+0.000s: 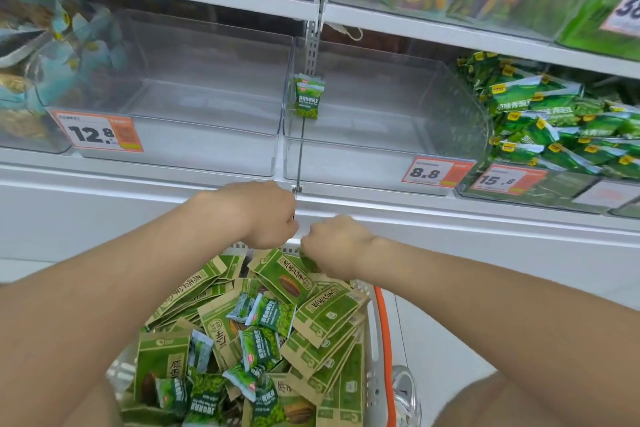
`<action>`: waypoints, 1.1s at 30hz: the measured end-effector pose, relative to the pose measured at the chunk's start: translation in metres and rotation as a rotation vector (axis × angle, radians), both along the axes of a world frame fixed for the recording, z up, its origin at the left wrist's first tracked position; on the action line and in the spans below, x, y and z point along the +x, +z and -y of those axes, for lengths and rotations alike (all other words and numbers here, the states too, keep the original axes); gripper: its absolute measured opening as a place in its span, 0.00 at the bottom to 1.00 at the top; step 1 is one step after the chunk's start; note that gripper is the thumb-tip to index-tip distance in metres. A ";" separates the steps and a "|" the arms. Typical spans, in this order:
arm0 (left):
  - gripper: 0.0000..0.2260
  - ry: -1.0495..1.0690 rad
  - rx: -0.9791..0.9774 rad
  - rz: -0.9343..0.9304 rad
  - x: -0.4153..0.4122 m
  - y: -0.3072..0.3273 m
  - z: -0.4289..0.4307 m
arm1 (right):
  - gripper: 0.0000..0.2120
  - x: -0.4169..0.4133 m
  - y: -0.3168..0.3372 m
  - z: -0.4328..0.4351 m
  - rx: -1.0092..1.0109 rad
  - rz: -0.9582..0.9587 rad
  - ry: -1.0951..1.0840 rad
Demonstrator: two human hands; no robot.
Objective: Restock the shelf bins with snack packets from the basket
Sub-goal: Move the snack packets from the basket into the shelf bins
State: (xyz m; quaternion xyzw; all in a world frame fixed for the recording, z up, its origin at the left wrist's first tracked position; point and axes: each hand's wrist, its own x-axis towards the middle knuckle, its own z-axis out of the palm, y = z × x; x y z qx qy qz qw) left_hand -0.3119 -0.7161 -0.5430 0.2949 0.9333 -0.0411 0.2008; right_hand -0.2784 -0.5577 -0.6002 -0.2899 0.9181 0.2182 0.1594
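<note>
Both hands hang knuckles-up over the far rim of the basket (373,340), the left hand (266,215) just beside the right hand (336,246). Their fingers curl down out of sight, so I cannot tell whether either grips anything. Under and behind them the basket is heaped with brown-and-green snack packets (277,288) and small green pea packets (273,315). Above the left hand stands a clear left bin (207,107). Above the right hand, the clear right bin (381,107) holds a single green packet (306,97).
</note>
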 end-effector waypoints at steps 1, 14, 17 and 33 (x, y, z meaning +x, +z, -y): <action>0.17 0.040 -0.009 -0.023 -0.002 0.002 0.002 | 0.03 -0.006 0.009 0.000 -0.059 -0.049 -0.029; 0.18 0.479 0.695 0.506 -0.013 0.028 0.036 | 0.14 -0.025 0.071 -0.007 -1.257 -0.392 -0.247; 0.17 0.547 0.811 0.543 -0.013 0.031 0.040 | 0.18 -0.024 0.076 -0.009 -1.398 -0.371 -0.381; 0.12 0.561 0.708 -0.345 -0.061 0.064 0.114 | 0.13 -0.080 0.095 0.068 -1.470 -0.433 -0.433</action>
